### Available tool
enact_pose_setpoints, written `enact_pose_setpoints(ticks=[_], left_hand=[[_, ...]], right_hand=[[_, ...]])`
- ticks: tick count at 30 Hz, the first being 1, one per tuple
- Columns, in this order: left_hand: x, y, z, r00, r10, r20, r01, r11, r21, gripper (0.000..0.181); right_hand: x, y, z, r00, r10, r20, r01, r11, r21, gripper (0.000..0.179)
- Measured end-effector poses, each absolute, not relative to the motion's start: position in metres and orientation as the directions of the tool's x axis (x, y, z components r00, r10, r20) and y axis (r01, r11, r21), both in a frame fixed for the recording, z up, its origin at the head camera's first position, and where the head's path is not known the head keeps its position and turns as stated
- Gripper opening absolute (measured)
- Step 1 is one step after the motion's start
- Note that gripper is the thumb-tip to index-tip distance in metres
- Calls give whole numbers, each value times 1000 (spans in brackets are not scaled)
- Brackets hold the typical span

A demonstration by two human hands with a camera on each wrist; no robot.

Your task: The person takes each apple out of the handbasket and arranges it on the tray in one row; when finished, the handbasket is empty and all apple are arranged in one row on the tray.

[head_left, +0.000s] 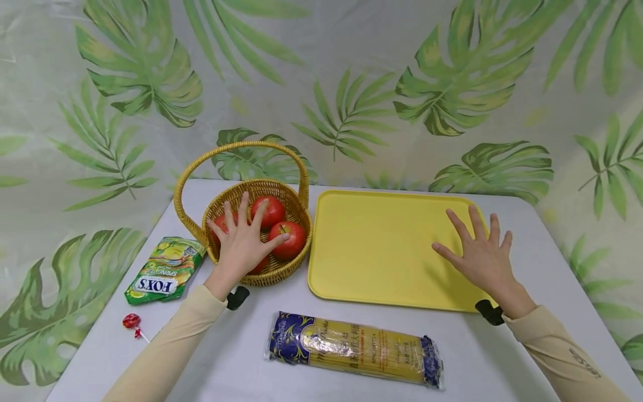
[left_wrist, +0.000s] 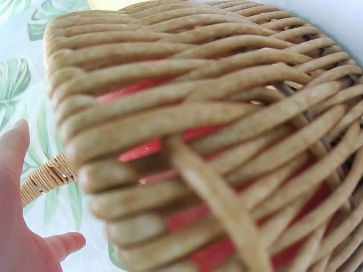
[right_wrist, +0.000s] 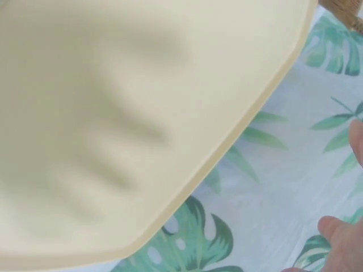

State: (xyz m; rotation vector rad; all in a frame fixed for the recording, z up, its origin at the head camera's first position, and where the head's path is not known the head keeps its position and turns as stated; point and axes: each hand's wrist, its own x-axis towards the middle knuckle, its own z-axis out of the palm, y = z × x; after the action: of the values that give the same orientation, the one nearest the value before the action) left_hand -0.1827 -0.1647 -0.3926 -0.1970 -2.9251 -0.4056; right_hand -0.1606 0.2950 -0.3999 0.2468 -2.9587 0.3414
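My left hand (head_left: 241,243) hovers over the near left side of a wicker basket (head_left: 278,274), its fingers spread and holding nothing. Inside the basket are several red apples (head_left: 288,240), partly covered by that hand in the head view. The basket's woven wall (left_wrist: 187,130) fills most of the left wrist view, with red showing through the gaps. Over the right part of a yellow tray (head_left: 372,245) my right hand (head_left: 484,259) is held with fingers spread and nothing in them. Its shadow falls on the tray surface (right_wrist: 215,68) in the right wrist view.
A pack of spaghetti (head_left: 354,349) lies along the near middle of the white table (head_left: 226,357). Left of the basket rests a green FOX'S candy bag (head_left: 168,268), with a red lollipop (head_left: 132,321) nearer the left edge. The basket's tall handle (head_left: 241,145) arches upward. Leaf-patterned cloth hangs behind.
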Motion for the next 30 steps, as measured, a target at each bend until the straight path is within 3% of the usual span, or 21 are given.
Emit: enact_pose_setpoints(ticks=[6,12,22,30], left_hand=[[-181,-165,-390,-970,120,210,171,954,247,92],[-174,-165,-383,-964,138,228,200,941,272,90],[-146,-181,-363,-949,125,290,269,803,532,80],[-119,-206,-372,-948,15,317,260,612,747,64]], right_hand=[[-161,284,-392,-947,-207,243,-264,938,-227,82],[-167,261,-381,-877,-329,350,-441,842,-312,81],[-187,198,-368,-780,-512,360,-620,549,-561,79],[-206,139,-366,-715,-614,333,-609,313,-729,73]])
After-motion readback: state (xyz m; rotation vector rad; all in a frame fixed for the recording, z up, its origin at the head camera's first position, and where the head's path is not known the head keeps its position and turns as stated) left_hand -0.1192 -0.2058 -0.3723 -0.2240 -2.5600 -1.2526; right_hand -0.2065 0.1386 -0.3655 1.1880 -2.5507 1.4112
